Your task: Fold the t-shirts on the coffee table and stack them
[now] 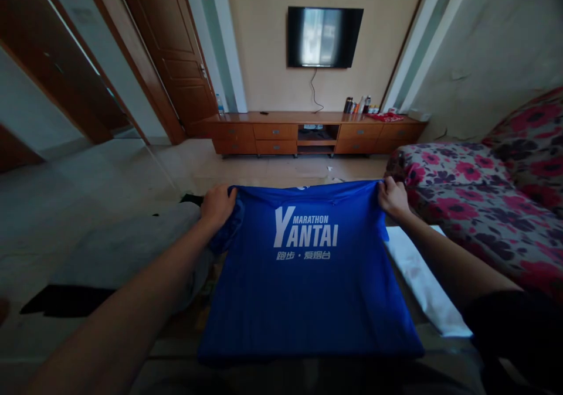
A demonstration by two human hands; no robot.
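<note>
A blue T-shirt (303,295) with white "Marathon Yantai" lettering is spread out in front of me, its lower edge toward my body. My left hand (219,207) is closed on its far left corner, near the shoulder. At the far right corner, my right hand (393,197) pinches the cloth, and the fabric is stretched between the two hands. Beside the shirt on the right lies a folded white cloth (424,281), partly under my right forearm. Left of the shirt is a pile of grey clothing (132,251) with a black piece (65,300) at its near edge.
A sofa with a flowered cover (470,207) stands close on the right. Ahead, a low wooden cabinet (275,131) runs along the wall, with bottles (358,105) on top. Above it hangs a television (324,37). A brown door (171,49) is at the back left.
</note>
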